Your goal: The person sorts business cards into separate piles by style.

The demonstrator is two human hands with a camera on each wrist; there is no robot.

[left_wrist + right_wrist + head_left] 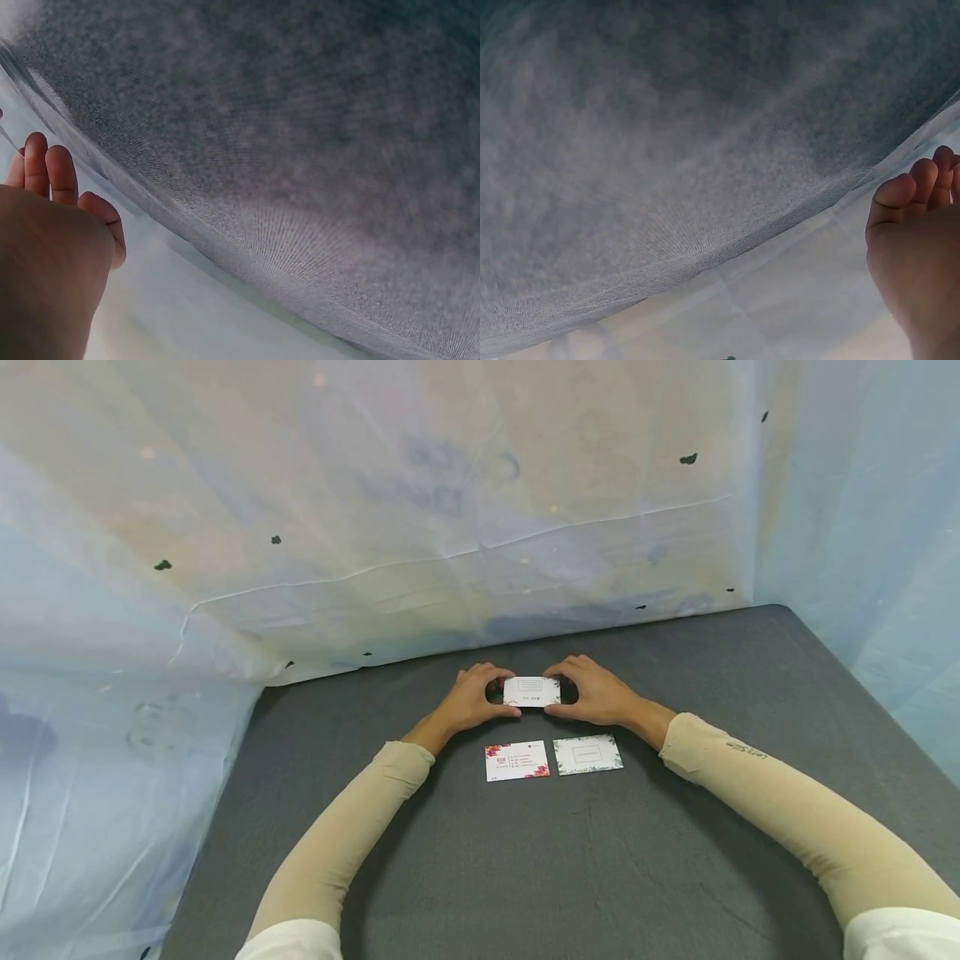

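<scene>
**Both my hands on one small card**

I pinch a small white rectangular card with a leafy printed border (532, 691) between both hands, just above the dark grey felt-like table top (675, 860). My left hand (474, 697) grips its short edge at 9 o'clock, fingers curled over the top and thumb under; my right hand (592, 692) grips the opposite edge at 3 o'clock the same way. The card sits slightly tilted, its printed face toward me.

At 6 o'clock from the held card, nearer my body, two more cards lie flat and just beside each other: a white paper card with pink and red flowers at its corners (517, 761) and a white paper card with a green leaf border (588, 754). The wrist views show only my knuckles and blurred grey surface.
</scene>
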